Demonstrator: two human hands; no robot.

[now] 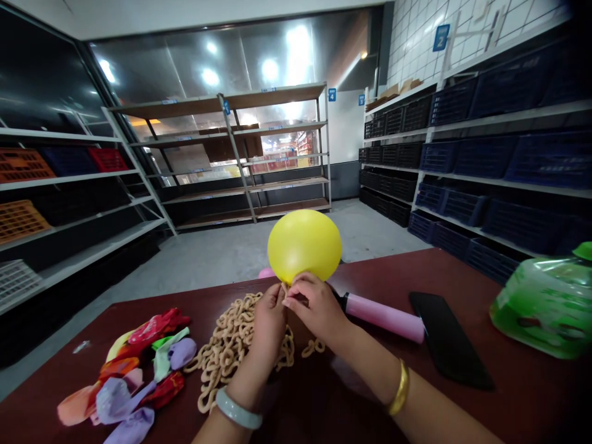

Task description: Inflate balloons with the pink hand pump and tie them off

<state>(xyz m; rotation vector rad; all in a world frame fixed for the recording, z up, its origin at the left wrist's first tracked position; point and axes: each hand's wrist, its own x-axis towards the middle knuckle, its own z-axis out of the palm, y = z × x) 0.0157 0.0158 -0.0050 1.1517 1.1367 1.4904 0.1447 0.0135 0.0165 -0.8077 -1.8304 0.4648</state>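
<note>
Around you: tan curled loops (231,339), pink plastic tube (386,316)
Yellow round balloon (304,245): base down (long axis unclear)
Left hand (270,314), right hand (320,303): fingers pinched at base

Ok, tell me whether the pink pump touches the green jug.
Apart: the head view shows dark red tabletop and the black slab between pink pump and green jug.

At the centre of the frame, the left hand (271,314) and right hand (317,302) pinch the neck of an inflated yellow balloon (304,245). Tan loops (231,336) lie heaped at lower centre, limp balloons (113,399) at lower left, a pink hand pump (383,316) right of centre.
</note>
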